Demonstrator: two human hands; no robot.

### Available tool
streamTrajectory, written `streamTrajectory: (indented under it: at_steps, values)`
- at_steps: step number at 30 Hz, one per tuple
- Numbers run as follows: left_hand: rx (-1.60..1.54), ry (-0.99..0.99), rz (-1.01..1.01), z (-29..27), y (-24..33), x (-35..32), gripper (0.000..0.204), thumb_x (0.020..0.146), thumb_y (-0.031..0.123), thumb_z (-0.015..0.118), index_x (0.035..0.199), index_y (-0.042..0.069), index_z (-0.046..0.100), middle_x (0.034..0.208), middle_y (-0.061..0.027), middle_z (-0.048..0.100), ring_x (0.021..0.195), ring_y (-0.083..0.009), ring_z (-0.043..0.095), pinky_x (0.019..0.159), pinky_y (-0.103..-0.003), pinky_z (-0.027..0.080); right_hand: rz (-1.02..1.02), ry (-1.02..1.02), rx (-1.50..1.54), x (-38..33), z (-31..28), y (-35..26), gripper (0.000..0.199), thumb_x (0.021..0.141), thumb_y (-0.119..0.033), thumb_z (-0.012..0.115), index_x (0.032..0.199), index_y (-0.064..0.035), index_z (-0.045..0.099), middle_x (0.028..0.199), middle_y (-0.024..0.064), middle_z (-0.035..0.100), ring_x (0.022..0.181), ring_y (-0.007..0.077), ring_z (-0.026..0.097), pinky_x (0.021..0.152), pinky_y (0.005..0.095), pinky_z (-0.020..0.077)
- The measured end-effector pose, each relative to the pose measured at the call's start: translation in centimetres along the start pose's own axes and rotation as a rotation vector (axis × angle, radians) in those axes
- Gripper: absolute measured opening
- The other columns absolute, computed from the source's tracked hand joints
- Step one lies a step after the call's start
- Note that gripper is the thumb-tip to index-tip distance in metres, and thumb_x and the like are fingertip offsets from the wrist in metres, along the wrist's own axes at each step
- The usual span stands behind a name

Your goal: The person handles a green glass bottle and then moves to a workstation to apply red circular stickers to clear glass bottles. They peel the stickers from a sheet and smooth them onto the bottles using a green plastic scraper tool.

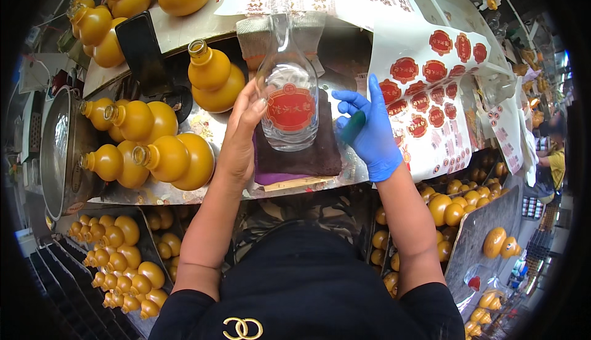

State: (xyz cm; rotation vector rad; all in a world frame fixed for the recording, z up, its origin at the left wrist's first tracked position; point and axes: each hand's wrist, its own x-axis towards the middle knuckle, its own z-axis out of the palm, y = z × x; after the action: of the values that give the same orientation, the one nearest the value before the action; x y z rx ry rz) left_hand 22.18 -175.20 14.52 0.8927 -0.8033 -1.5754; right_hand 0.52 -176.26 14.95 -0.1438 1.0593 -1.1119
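My bare left hand (pixel 242 132) grips the side of a clear glass bottle (pixel 286 69), its thumb near a red oval label (pixel 290 110) on the front. The bottle lies over a dark folded cloth (pixel 329 154), neck pointing away from me; I cannot tell whether it rests on the cloth. Just to its right, my right hand (pixel 377 143) wears a blue glove and pinches a small flat dark green piece (pixel 353 127), like a scraper. Its index finger points up, and the green piece is apart from the bottle.
Sheets of red labels (pixel 425 81) cover the table's right side. Several yellow gourd-shaped bottles (pixel 166 158) stand at left, beside a black phone (pixel 141 48) and a metal pan (pixel 58 155). Crates of yellow gourd bottles (pixel 126 260) flank me below. A person in yellow (pixel 556 168) is far right.
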Motion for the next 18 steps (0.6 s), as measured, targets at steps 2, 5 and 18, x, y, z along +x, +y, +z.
streamTrajectory:
  at_steps: [2, 5, 18]
  values:
    - [0.047, 0.009, 0.046, 0.5, 0.0, 0.2, 0.072, 0.089, 0.032, 0.065, 0.143, -0.003, 0.033, 0.138, -0.0148, 0.046, 0.132, -0.0215, 0.039, 0.111, -0.034, 0.028, -0.004, -0.173, -0.236, -0.8, -1.3, -0.5, 0.054, 0.093, -0.056, 0.052, 0.105, -0.0051, 0.066, 0.062, -0.0006, 0.052, 0.051, 0.0079, 0.047, 0.048, 0.0202, 0.0372]
    - [0.114, 0.002, 0.048, 0.9, -0.1, 0.6, 0.070, 0.088, 0.031, 0.067, 0.142, -0.002, 0.036, 0.137, -0.0150, 0.046, 0.132, -0.0218, 0.039, 0.110, -0.034, 0.028, -0.141, -0.222, -0.565, -1.8, -0.2, -0.1, 0.045, 0.092, -0.041, 0.061, 0.116, -0.0025, 0.064, 0.068, -0.0013, 0.055, 0.056, 0.0046, 0.046, 0.052, 0.0190, 0.0379]
    - [0.057, 0.018, 0.013, 0.5, -0.8, 0.8, 0.071, 0.088, 0.027, 0.068, 0.142, -0.006, 0.035, 0.139, -0.0179, 0.045, 0.129, -0.0218, 0.043, 0.109, -0.032, 0.031, -0.370, -0.243, -0.790, -1.2, 2.7, 1.8, 0.057, 0.083, -0.037, 0.075, 0.119, 0.0051, 0.061, 0.078, -0.0010, 0.059, 0.062, 0.0015, 0.043, 0.057, 0.0185, 0.0369]
